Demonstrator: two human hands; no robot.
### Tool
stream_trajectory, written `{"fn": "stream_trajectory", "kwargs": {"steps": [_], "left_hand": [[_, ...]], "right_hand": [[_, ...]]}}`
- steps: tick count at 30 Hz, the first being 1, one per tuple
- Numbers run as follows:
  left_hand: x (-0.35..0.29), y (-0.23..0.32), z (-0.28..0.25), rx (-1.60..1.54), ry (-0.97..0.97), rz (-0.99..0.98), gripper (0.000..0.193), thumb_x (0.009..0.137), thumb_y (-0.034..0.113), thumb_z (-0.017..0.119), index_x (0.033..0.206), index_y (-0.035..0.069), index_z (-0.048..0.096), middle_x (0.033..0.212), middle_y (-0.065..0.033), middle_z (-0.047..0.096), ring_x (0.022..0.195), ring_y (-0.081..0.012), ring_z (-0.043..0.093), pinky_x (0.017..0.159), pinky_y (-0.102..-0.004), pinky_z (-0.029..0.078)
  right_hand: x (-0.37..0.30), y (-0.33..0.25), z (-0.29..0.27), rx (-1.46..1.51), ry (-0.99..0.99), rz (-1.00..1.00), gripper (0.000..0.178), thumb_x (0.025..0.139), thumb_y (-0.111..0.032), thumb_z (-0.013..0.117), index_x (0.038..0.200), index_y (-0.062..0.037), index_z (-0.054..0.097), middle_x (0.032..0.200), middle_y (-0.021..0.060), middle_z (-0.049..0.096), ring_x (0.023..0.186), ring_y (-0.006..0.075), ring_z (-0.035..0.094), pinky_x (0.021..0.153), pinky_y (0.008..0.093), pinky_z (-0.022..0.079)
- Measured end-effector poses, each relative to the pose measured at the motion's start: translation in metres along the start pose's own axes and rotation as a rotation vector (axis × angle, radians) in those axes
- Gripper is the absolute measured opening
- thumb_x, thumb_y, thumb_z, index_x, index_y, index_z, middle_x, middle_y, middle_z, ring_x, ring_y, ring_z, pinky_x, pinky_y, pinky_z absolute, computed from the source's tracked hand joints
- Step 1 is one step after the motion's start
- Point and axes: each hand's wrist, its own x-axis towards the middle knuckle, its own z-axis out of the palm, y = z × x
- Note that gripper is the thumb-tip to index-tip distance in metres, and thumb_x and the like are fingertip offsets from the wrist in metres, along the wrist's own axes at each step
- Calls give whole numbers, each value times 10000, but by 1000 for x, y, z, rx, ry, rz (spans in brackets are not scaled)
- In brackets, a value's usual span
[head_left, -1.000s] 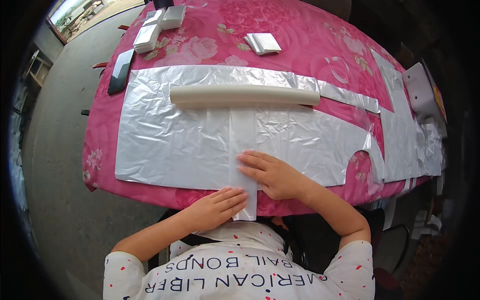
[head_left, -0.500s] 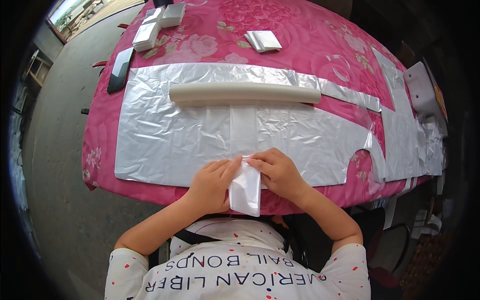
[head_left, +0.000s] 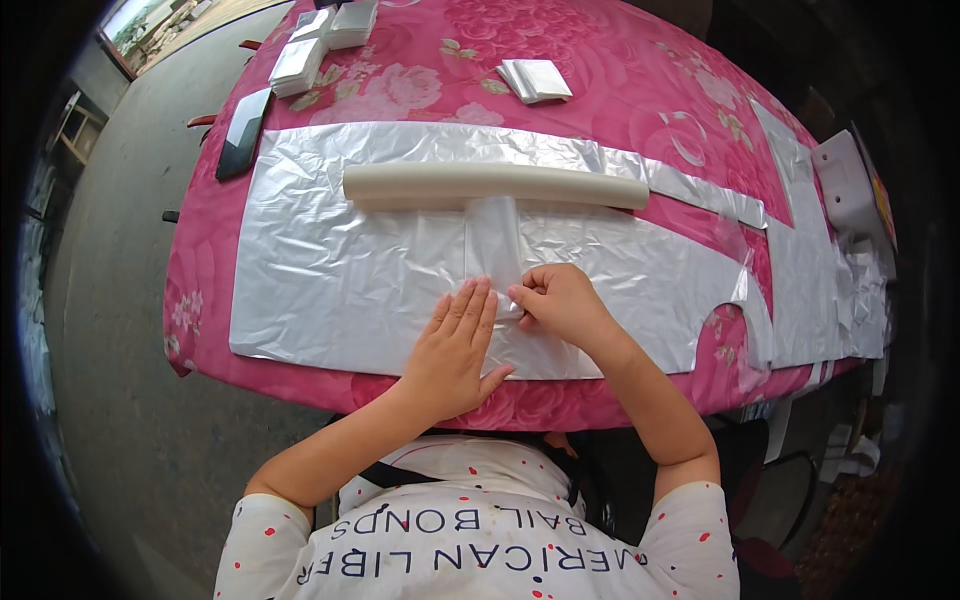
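Two hands folding a plastic strip at the table's near edge

Left hand (head_left: pixel 455 345) lies flat, fingers together, pressing the folded strip (head_left: pixel 495 262); right hand (head_left: pixel 560 300) pinches its crease. Strip runs from the roll (head_left: pixel 495 185) across the silver sheet (head_left: pixel 330 270). Folding seems underway; another fold likely needs a fresh pinch. Half a second ago both hands held the strip lifted.

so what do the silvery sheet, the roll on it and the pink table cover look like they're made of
The wide silvery sheet looks like thin plastic film, glossy and finely wrinkled, though a foil-like material is possible. The long cream roll seems to be the same kind of film wound tight: smooth, matte-looking, with a translucent strip running down to both hands. The pink flowered table cover looks like printed cloth or vinyl; it drapes over the table's edge.
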Motion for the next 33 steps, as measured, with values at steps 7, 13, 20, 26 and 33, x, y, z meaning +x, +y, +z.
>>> {"fn": "stream_trajectory", "kwargs": {"steps": [7,13,20,26,33], "left_hand": [[0,2,8,48,24,-54,727,783,346,589,1309,-79,324,1391,-233,296,1312,-342,270,1069,-432,217],[16,-6,-1,20,138,-14,628,732,227,634,1236,-80,422,1266,-214,451,1183,-331,430,998,-405,330],[21,-12,-6,83,155,33,505,691,73,597,1166,-59,485,1196,-169,512,1084,-287,499,889,-373,415],[26,-22,-10,179,159,130,390,696,15,563,1083,-34,548,1118,-140,573,1022,-258,546,846,-369,437],[-10,-17,-16,-33,214,314,371,697,42,578,1067,10,570,1071,-112,612,953,-240,602,846,-370,455]], "right_hand": [[-19,0,10,-402,219,-212,345,702,-131,715,997,-9,583,902,104,610,818,189,607,710,309,494],[2,18,-3,-835,235,-974,505,687,-144,711,1146,-31,535,1200,122,527,1166,250,460,967,362,394],[25,19,-20,-761,85,-977,411,718,-39,597,1127,-34,567,1233,101,534,1164,263,482,956,352,414],[24,19,-15,-732,170,-1013,413,674,60,543,1068,-45,606,1145,91,590,1080,265,545,894,348,456],[-10,39,1,-660,145,-1113,342,614,33,625,943,-56,645,997,45,643,913,221,601,762,315,510]]}}
